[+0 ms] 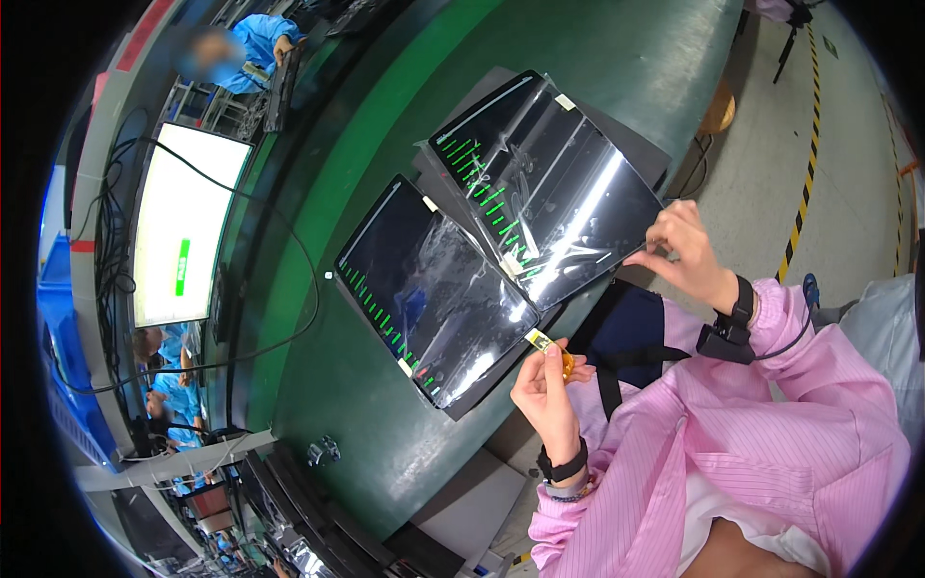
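Observation:
Two dark flat screen panels lie on the green table, with clear glossy film on their faces and a row of green strips along one edge. One is the right panel (578, 193); the left panel (434, 289) lies nearer my left side. My left hand (547, 390) is closed by the near corner of the left panel, pinching a small yellow tab (539, 339). An orange-amber piece (568, 364) shows between its fingers. At the near edge of the right panel, my right hand (682, 252) has thumb and curled fingers closed on the rim.
Beneath the panels are dark sheets (647, 154) on the green table (385, 472). A lit monitor (183, 231) stands at the left, with a black cable (313, 279) looping over the table. A small clear object (324, 450) sits near the left edge. A co-worker (252, 53) is across the line.

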`<action>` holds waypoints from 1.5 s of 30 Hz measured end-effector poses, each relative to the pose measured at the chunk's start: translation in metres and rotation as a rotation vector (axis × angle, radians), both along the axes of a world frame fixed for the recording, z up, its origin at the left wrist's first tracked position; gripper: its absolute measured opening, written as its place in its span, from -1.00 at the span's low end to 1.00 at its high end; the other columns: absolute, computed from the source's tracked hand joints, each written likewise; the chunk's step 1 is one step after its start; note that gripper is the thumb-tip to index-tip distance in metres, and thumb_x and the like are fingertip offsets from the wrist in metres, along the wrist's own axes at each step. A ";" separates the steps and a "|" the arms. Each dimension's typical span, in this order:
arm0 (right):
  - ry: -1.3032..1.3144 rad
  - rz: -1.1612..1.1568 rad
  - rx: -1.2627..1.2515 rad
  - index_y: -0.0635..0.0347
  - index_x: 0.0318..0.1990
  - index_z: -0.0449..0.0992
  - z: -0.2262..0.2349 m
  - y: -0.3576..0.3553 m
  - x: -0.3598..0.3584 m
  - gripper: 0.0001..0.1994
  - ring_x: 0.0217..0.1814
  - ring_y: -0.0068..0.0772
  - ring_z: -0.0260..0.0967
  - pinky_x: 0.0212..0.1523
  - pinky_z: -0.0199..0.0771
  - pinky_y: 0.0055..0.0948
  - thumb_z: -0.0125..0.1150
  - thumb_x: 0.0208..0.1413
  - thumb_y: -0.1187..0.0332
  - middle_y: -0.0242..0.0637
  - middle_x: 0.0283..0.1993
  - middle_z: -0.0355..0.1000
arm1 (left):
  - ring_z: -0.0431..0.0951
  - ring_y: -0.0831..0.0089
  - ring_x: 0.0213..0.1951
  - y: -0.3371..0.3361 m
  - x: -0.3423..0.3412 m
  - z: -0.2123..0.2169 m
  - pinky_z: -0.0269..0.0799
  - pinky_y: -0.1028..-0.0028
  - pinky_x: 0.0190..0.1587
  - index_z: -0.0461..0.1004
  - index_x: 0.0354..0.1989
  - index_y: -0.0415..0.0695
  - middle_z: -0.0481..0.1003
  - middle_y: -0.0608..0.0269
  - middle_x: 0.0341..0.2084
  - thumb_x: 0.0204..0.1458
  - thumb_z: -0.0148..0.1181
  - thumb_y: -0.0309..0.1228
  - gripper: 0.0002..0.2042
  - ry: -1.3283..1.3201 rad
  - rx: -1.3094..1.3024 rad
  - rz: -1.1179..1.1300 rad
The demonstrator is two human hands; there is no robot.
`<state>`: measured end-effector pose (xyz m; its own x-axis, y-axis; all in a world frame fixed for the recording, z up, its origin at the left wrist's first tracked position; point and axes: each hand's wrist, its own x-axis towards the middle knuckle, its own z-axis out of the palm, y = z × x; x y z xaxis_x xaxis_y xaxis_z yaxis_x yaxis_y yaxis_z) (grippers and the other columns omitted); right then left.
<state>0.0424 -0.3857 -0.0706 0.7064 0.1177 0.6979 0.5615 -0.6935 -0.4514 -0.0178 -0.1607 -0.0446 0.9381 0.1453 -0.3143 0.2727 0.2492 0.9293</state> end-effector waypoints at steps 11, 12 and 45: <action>0.020 -0.362 0.039 0.20 -0.30 0.37 0.007 -0.047 0.022 -0.54 -0.43 -0.40 0.11 -0.22 0.06 -0.41 0.48 -0.36 0.26 -0.43 -0.50 0.19 | 0.55 0.48 -0.58 -0.001 0.008 0.009 0.46 0.62 -0.51 0.47 -0.25 -0.43 0.53 0.07 -0.55 0.11 0.13 -0.42 -0.77 -0.042 0.139 0.077; 0.020 -0.362 0.053 0.20 -0.29 0.36 0.012 -0.047 0.018 -0.52 -0.43 -0.41 0.10 -0.24 0.06 -0.42 0.49 -0.37 0.25 -0.42 -0.49 0.19 | 0.55 0.50 -0.57 -0.001 0.006 0.014 0.45 0.62 -0.50 0.48 -0.28 -0.42 0.53 0.09 -0.56 0.09 0.16 -0.44 -0.78 -0.097 0.448 0.072; 0.340 0.185 0.421 0.18 -0.42 0.40 0.006 0.049 -0.052 -0.70 -0.47 -0.45 0.08 -0.48 0.10 -0.50 0.43 -0.32 0.45 -0.46 -0.58 0.25 | 0.41 0.17 0.09 0.051 0.047 0.028 0.04 0.02 0.24 0.47 -0.04 -0.23 0.45 0.02 -0.02 -0.15 0.27 -0.52 -0.59 -0.706 1.411 -0.337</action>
<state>-0.0093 -0.3366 -0.0644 0.8937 0.0219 0.4481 0.4311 -0.3184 -0.8443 0.0296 -0.1093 -0.0166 0.8779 -0.3026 0.3710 -0.4246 -0.8502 0.3113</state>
